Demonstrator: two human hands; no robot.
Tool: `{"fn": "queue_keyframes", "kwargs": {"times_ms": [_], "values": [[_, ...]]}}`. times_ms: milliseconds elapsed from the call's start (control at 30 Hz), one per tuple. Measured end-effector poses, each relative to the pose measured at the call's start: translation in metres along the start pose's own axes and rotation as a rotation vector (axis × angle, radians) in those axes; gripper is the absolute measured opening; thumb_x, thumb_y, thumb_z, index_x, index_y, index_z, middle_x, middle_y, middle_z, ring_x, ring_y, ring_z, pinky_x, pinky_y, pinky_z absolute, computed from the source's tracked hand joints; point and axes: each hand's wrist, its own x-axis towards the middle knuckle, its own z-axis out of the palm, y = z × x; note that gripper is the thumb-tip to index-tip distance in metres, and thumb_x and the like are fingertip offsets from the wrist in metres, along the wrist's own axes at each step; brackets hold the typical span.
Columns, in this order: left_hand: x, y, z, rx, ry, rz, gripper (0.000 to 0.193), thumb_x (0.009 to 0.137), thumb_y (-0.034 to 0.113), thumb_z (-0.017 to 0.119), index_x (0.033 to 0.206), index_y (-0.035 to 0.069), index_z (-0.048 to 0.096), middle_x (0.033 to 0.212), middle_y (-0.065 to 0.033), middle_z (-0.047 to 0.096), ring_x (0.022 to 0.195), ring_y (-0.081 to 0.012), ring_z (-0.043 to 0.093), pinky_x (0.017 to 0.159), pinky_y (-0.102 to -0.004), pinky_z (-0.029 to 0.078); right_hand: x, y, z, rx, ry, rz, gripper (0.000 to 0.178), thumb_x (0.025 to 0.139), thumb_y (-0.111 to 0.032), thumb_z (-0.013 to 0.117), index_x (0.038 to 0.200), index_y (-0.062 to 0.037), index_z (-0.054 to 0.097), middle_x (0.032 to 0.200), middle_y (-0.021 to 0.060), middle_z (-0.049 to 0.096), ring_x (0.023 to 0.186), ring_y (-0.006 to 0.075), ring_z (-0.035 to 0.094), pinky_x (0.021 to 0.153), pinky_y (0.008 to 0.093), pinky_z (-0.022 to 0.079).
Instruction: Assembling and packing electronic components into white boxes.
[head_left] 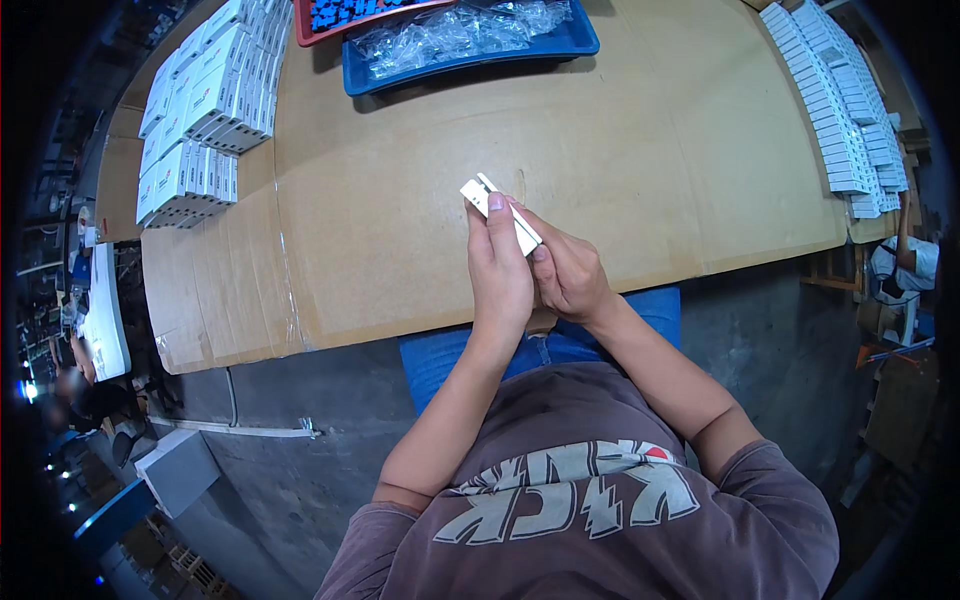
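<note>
Both my hands hold a small white box [526,238] just above the near part of the cardboard-covered table. My left hand [499,275] is closed around its left side, with the thumb lying along the top face. From the right, my right hand [573,270] grips the lower end, its thumb near the bottom corner and its other fingers partly behind the box. The upper end of the box points away and to the left, and a narrow white strip or flap stands beside it there. The fingers hide much of the box's sides.
Stacked white boxes [210,95] stand at the table's left, and more stacked boxes [832,110] at the far right. A blue tray [470,72] of clear plastic pieces overlaps a red tray [306,28] of blue parts. The cardboard table [400,260] ends before my lap. A person [905,262] is at right.
</note>
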Motion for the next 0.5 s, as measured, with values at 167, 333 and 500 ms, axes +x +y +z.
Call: {"fn": "queue_keyframes", "kwargs": {"times_ms": [167,333,500], "values": [[-0.002,-0.007,0.000,-0.079,0.007,-0.006,0.043,0.115,0.040,0.038,0.122,0.001,0.054,0.100,-0.0046,0.057,0.092,-0.0113,0.052,0.082,-0.0300,0.046,-0.001,-0.004,-0.003,-0.045,-0.006,0.015,0.040,0.104,-0.005,0.051,0.140,0.0125,0.055,0.132,0.0282,0.068,0.108,0.0406,0.074,0.089,0.0407,0.061],[0.002,-0.008,-0.013,-0.107,-0.036,0.013,0.046,0.115,0.041,0.037,0.124,0.000,0.055,0.101,-0.0038,0.058,0.093,-0.0106,0.054,0.082,-0.0287,0.046,0.007,-0.011,-0.001,0.083,-0.009,0.043,0.042,0.104,-0.006,0.053,0.143,0.0084,0.056,0.142,0.0267,0.062,0.126,0.0391,0.066,0.102,0.0426,0.056],[0.006,0.014,-0.038,-0.058,-0.201,0.238,0.065,0.101,0.029,0.061,0.156,0.000,0.041,0.131,-0.0114,0.058,0.114,-0.0163,0.058,0.101,-0.0311,0.048,0.019,-0.012,-0.025,0.369,-0.173,0.143,0.046,0.105,-0.017,0.058,0.148,0.0003,0.056,0.151,0.0192,0.058,0.140,0.0307,0.056,0.109,0.0419,0.050]]}}
